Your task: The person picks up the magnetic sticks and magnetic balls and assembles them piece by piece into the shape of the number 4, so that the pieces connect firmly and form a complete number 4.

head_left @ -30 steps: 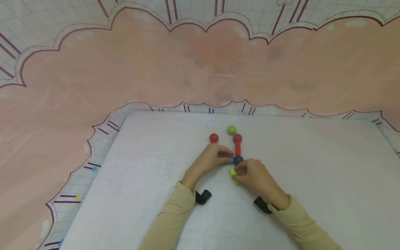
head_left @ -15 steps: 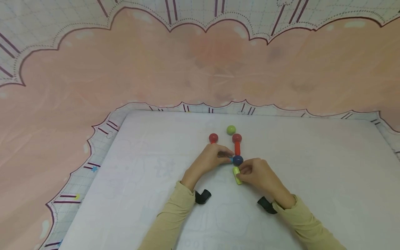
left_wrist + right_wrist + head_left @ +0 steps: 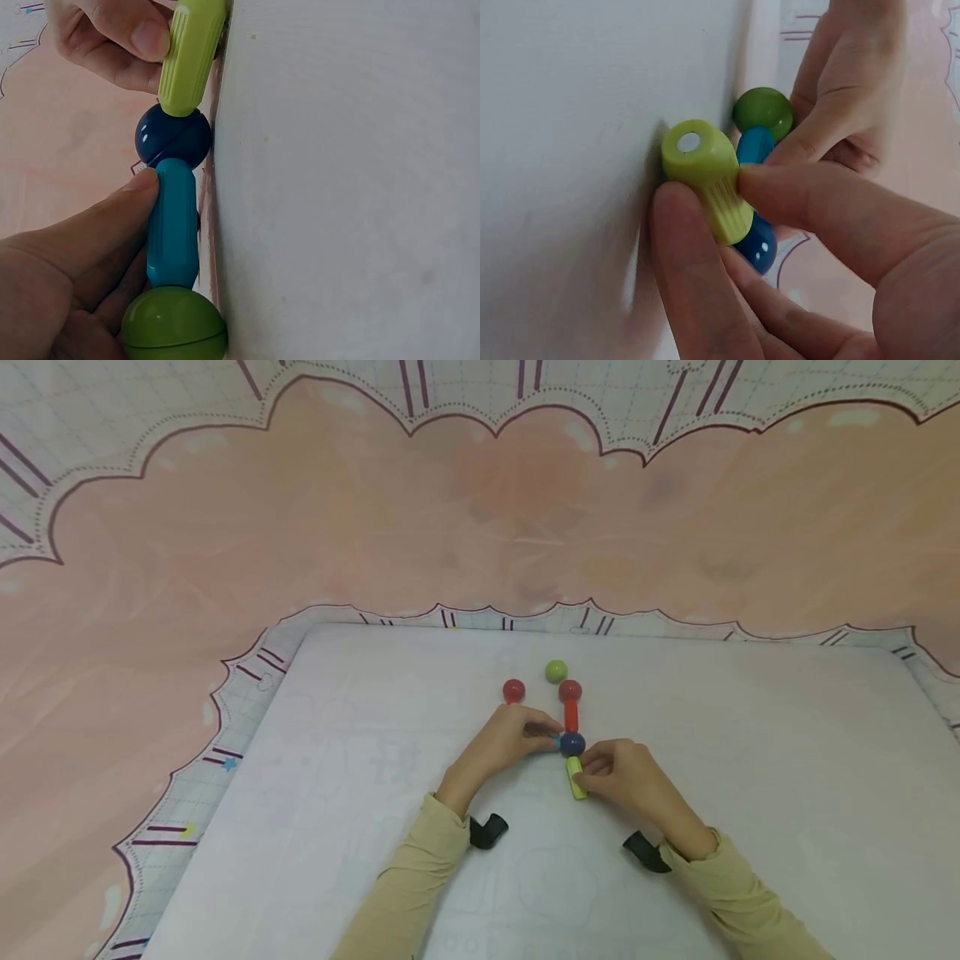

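Observation:
My left hand (image 3: 512,733) pinches a light blue magnetic rod (image 3: 173,225) between thumb and fingers. One end of that rod meets a dark blue ball (image 3: 573,743), the other a green ball (image 3: 174,322), which the hand hides in the head view. My right hand (image 3: 626,777) pinches a ribbed yellow-green magnetic rod (image 3: 576,777) with thumb and fingertips. Its far end is right at the dark blue ball; the near end shows a silver disc in the right wrist view. From the dark blue ball a red rod (image 3: 572,716) runs away to a red ball (image 3: 570,691).
Another red ball (image 3: 513,691) with a red rod partly hidden lies just beyond the left hand. A light green ball (image 3: 556,672) sits behind the pieces. All rest on a white table (image 3: 750,760) with a patterned cloth (image 3: 480,527) beyond its far edge.
My right hand has shifted slightly right, and the yellow-green rod has swung round from left of the fingers to line up below the dark blue ball. The left hand stays in place.

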Available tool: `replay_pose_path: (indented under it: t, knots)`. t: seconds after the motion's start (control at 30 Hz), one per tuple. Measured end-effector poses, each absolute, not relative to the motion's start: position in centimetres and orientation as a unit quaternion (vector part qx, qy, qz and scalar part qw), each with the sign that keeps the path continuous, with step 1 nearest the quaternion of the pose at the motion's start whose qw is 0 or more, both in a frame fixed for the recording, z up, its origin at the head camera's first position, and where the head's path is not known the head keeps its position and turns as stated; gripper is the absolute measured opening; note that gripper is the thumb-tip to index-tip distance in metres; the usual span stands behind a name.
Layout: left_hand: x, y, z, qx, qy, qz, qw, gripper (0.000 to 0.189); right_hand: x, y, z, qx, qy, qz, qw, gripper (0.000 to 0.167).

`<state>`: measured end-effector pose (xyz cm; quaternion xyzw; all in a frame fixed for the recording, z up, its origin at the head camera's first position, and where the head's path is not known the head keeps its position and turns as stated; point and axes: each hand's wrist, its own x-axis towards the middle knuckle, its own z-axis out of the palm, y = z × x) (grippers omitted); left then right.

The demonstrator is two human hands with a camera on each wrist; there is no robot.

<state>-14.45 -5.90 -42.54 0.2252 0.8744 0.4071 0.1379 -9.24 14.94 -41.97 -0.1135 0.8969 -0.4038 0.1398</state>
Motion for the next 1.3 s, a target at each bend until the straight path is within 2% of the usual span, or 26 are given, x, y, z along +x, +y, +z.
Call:
replay_pose_path:
  t: [1.3]
  knots:
    - [-13.92, -5.46, -42.61, 0.232, 0.882, 0.386, 0.141, 0.027, -9.46, 14.77, -42.33, -0.093, 0.893, -0.418, 0.141, 0.024]
